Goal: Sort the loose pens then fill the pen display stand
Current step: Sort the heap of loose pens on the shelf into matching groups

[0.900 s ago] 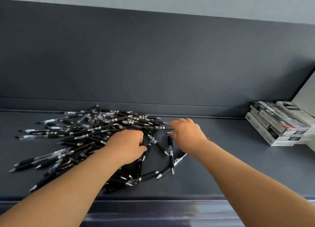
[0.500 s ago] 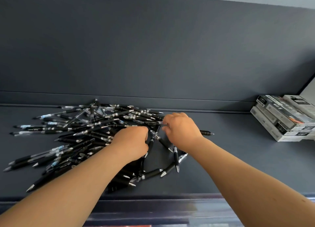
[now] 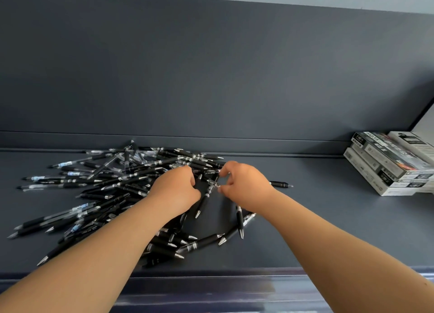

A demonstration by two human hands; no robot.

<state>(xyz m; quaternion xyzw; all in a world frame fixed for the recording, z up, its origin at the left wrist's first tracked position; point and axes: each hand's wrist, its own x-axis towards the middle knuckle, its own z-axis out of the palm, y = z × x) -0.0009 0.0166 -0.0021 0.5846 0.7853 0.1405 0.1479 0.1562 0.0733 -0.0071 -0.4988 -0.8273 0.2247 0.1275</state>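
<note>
**STEP IN HAND: SORTING, SINGLE-PEN PICK AT THE PILE EDGE**

I judge this to be the sorting stage. No display stand is in view, so I take it that filling has not begun.

The pen pile (image 3: 112, 185) lies on the counter (image 3: 328, 230). It spreads out to the left of the left fingers and runs beneath them.

- **Left hand (image 3: 175, 191):** fingers curled down onto the pile edge. I cannot tell whether they grasp anything.
- **Right hand (image 3: 247, 187):** thumb and forefinger curve around the clear upper end of one black pen (image 3: 203, 202). This pen lies between the two hands, tip toward me. I cannot confirm contact.

A stray pen (image 3: 279, 184) lies just beyond the right fingers, on their outer side. Stacked boxes (image 3: 385, 164) sit well apart, further right.

Next move, in my judgement:

1. Close the pinch on the black pen.
2. Lift it clear of crossing neighbours.
3. Lay it with matching pens.
</note>
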